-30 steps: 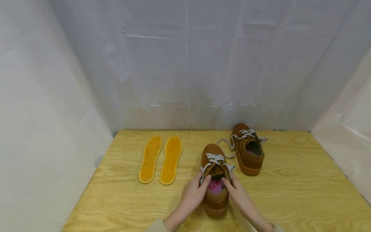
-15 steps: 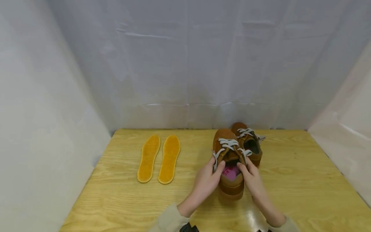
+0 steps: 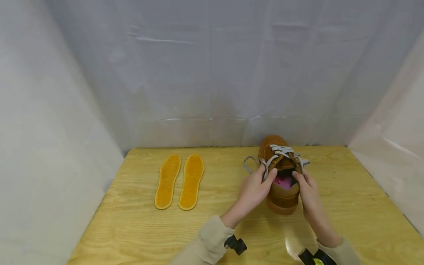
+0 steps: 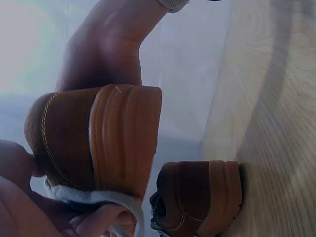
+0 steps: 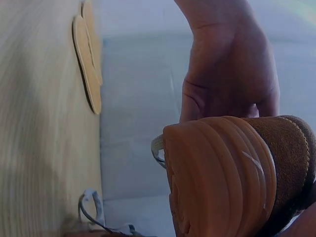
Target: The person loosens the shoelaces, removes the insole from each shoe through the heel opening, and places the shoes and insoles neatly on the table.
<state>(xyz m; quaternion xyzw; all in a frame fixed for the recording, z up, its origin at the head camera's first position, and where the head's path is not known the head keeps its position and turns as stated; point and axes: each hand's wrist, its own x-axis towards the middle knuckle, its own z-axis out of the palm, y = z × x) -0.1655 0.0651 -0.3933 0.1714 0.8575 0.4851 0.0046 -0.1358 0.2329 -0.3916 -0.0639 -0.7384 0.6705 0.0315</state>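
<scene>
Both hands grip a brown lace-up shoe (image 3: pixel 282 198), one at each side of its opening, thumbs at the collar. My left hand (image 3: pixel 255 189) has the left side; my right hand (image 3: pixel 309 191) has the right. A pink insole with red print (image 3: pixel 283 182) shows inside. The wrist views show the shoe lifted off the table, its ridged tan sole (image 5: pixel 212 177) visible. Behind and below it, the second brown shoe (image 4: pixel 200 195) stands on the table. In the head view the held shoe hides nearly all of it except a loose grey lace (image 3: pixel 250 163).
Two yellow-orange insoles (image 3: pixel 168 182) lie side by side on the left of the wooden table (image 3: pixel 139 235). Pale sheeting (image 3: pixel 198 92) closes off the back and both sides. Black devices (image 3: pixel 236 244) are strapped at the wrists.
Both hands have carried the shoe up, right and away from the body, from the front middle to over the second shoe. The insoles have stayed in place.
</scene>
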